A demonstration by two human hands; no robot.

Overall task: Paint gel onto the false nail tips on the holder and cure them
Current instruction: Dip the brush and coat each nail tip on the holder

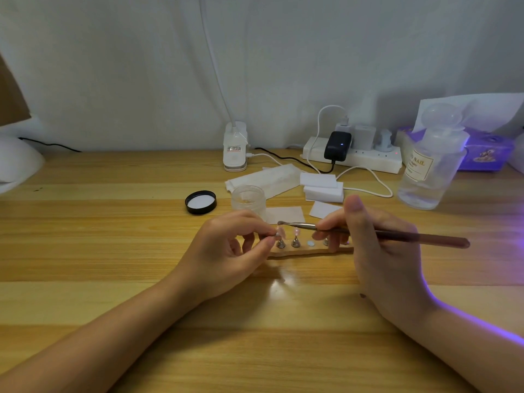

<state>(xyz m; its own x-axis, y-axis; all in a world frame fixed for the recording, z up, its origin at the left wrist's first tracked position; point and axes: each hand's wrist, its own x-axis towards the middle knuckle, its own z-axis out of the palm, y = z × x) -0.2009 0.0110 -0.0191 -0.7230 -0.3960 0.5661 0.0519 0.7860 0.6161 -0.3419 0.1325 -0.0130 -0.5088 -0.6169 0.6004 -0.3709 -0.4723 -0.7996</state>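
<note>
- Pinching the leftmost false nail tip (280, 231) between thumb and forefinger, the left hand (226, 251) steadies it on its metal stand at the left end of the holder (309, 251).
- Gripping a brush (368, 232) like a pen, the right hand (377, 251) points its metal tip leftward, just above that nail.
- A second pink tip (296, 231) stands between the two hands, just right of the first.
- Beyond the left hand on the desk (113, 222) sit an open gel jar (248, 198) and its black lid (201, 202).
- Beyond the right hand stands a clear bottle (431, 165).
</note>
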